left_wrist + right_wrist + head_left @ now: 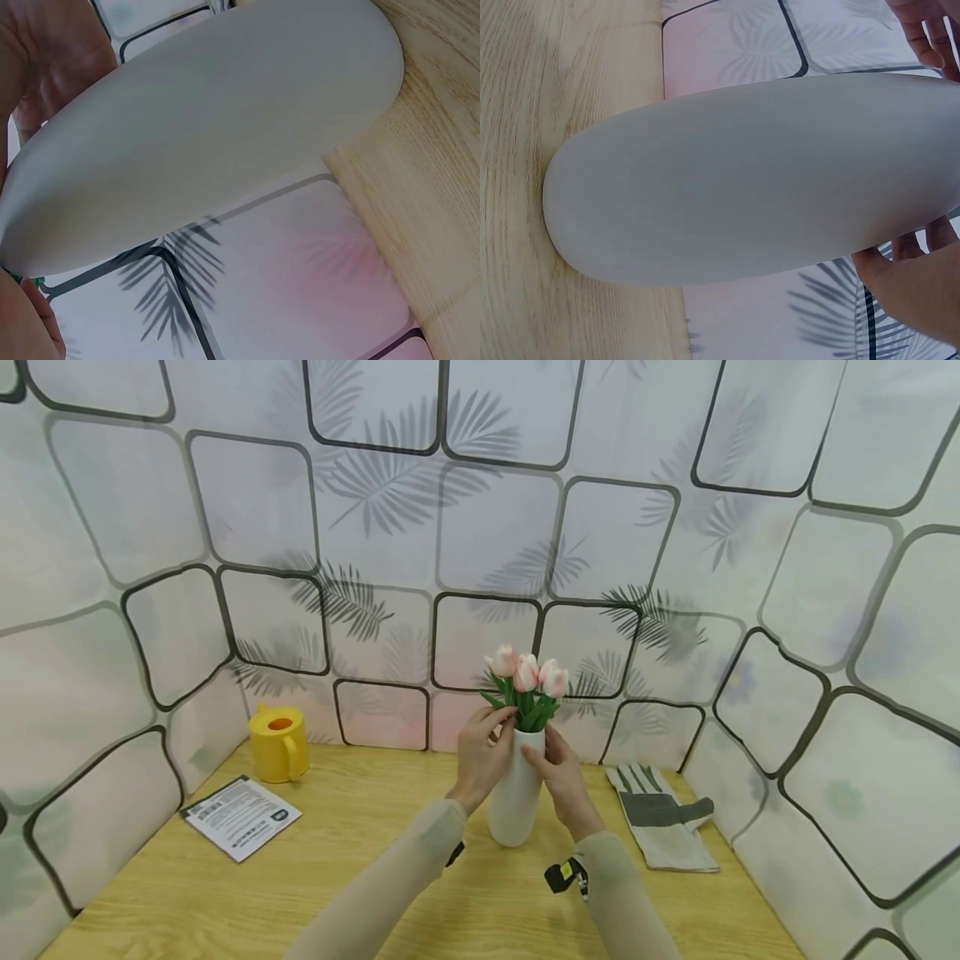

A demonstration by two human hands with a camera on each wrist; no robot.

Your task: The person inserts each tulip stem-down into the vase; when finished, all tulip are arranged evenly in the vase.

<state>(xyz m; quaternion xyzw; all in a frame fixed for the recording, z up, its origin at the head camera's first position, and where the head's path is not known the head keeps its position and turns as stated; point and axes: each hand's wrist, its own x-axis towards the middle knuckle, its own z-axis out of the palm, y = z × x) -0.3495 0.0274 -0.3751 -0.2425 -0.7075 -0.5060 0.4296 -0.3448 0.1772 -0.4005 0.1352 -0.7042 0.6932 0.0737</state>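
A tall white vase (517,793) stands on the table in the middle of the head view. Pink-and-white artificial-looking tulips (527,675) with green leaves rise from its mouth. My right hand (564,777) holds the vase near the neck from the right, thumb across its front. At the left of the rim, my left hand (482,758) pinches at the tulips' lower leaves. Both wrist views are filled by the vase's smooth side; in the right one, the right hand's fingers (907,274) lie along the neck.
A yellow watering can (279,745) stands at the back left of the wooden table (360,827). Before it lies a printed leaflet (242,818). Work gloves (660,818) lie on the right. A patterned curtain (390,635) encloses the table's back and sides.
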